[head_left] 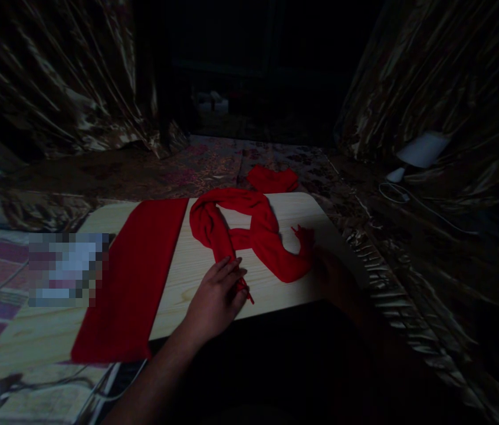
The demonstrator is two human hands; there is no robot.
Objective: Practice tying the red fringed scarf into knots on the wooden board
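A red scarf lies in a twisted loop on a pale wooden board. My left hand rests on the scarf's near end with its fingers stretched out flat, and red fringe shows under the fingertips. My right hand is in deep shadow by the board's right edge, touching or just beside the scarf's other fringed end. Its fingers are too dark to make out.
A flat folded red cloth covers the board's left part. Another small red cloth lies beyond the board's far edge. Shiny patterned curtains hang left and right. A white object with a cable sits at the right. A cable runs along the near left.
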